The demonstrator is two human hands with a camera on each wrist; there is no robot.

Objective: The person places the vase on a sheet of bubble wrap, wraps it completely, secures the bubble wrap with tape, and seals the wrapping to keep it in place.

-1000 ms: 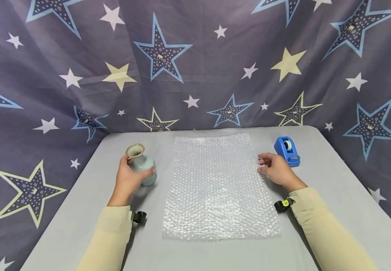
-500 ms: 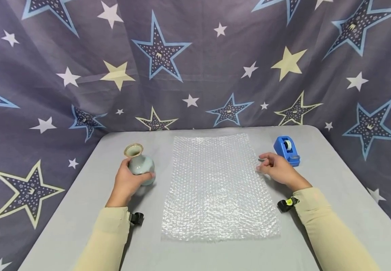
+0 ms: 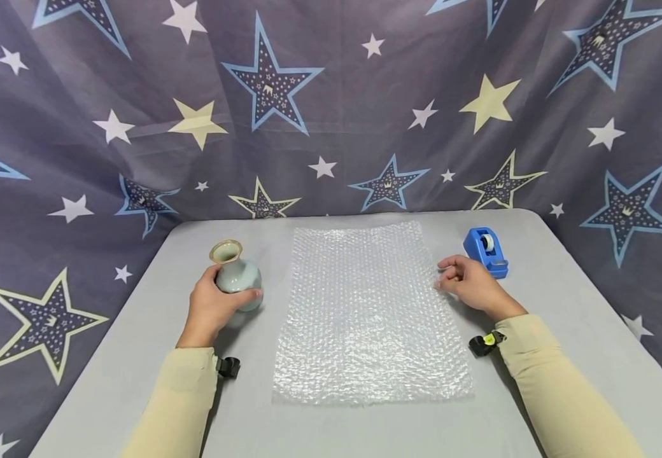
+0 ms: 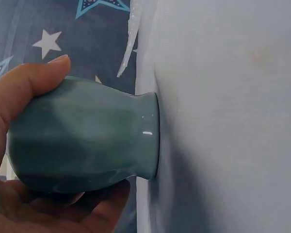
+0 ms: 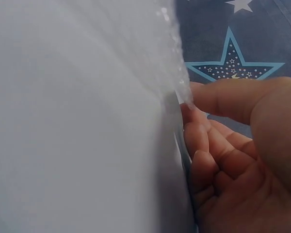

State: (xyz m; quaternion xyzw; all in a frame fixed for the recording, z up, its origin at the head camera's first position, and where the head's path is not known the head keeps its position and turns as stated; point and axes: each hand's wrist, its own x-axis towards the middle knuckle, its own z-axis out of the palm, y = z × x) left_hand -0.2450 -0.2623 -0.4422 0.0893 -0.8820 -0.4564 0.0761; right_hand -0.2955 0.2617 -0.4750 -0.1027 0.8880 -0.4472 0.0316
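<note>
At the left of the head view my left hand holds a pale green vase with a brown-rimmed mouth. In the left wrist view the thumb lies along one side of the vase and the fingers curl round the other; its foot is at the tabletop. A flat sheet of bubble wrap lies mid-table. My right hand is at the sheet's right edge with fingers loosely bent, thumb and index finger apart. The bubble wrap partly covers that thumb's tip in the right wrist view.
A blue tape dispenser with a roll of tape stands at the back right, just beyond my right hand. The table has a pale grey cloth. Behind and beside it hangs a dark curtain printed with stars.
My left hand and the vase appear slightly further left, as the view shifts a little. The right wrist has moved slightly right, while its fingertips stay at the sheet's edge.
</note>
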